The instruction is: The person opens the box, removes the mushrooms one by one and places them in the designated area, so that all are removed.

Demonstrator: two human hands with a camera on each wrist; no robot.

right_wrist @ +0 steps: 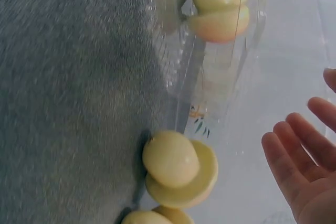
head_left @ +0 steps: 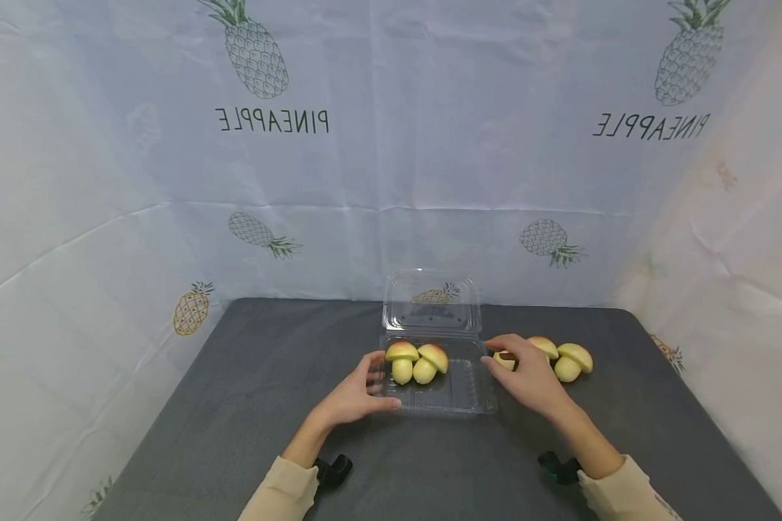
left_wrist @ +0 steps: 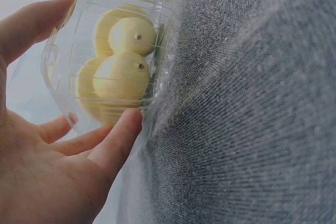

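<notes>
On the dark grey fabric-covered desk (head_left: 430, 463), a left hand (head_left: 350, 399) grips an open, clear plastic clamshell box (head_left: 473, 385) holding two red-tinged yellow mushroom shapes (head_left: 432, 357), which could roll if the relaxed, empty right hand (head_left: 529, 376) bumps it.

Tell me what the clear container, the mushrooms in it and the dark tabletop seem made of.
Clear container: thin, glossy plastic, by its see-through walls, moulded ridges and highlights.
Mushrooms: probably foam or plastic imitations, by their smooth, softly shiny surface; exact material unclear.
Dark tabletop: apparently matt cloth, from its weave-like texture in the left wrist view.
</notes>
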